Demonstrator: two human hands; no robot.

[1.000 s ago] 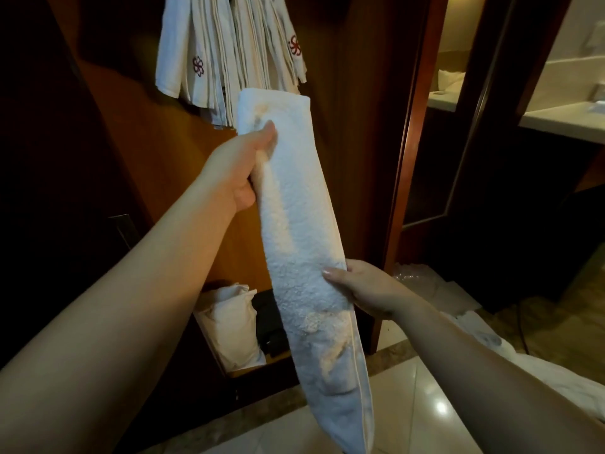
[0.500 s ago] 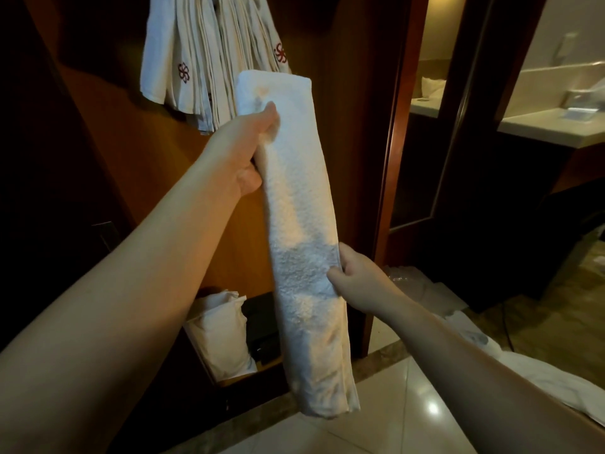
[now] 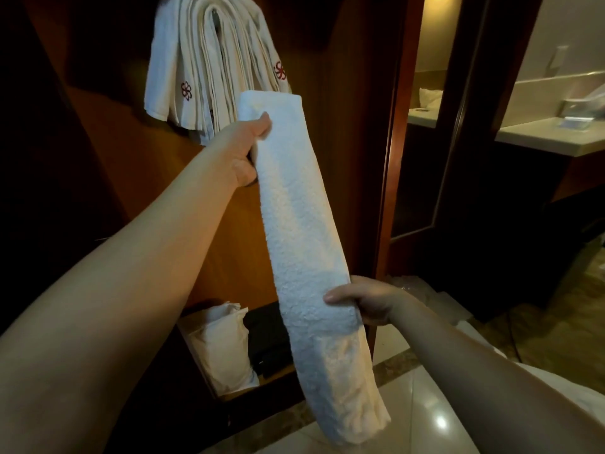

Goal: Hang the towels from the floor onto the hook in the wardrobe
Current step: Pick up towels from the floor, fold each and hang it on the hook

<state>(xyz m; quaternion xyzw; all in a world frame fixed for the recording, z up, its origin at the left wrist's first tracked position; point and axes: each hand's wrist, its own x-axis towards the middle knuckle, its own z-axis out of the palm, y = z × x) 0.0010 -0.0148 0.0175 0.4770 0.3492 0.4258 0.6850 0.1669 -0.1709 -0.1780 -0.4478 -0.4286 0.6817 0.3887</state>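
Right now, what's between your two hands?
In the head view, only the folded towel stretches between the left hand up top and the right hand lower down.

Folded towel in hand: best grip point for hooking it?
Judging by its pose, grip the folded towel near its top end, from the left edge, as the left hand does; the right hand steadies the lower part so the long strip hangs straight.
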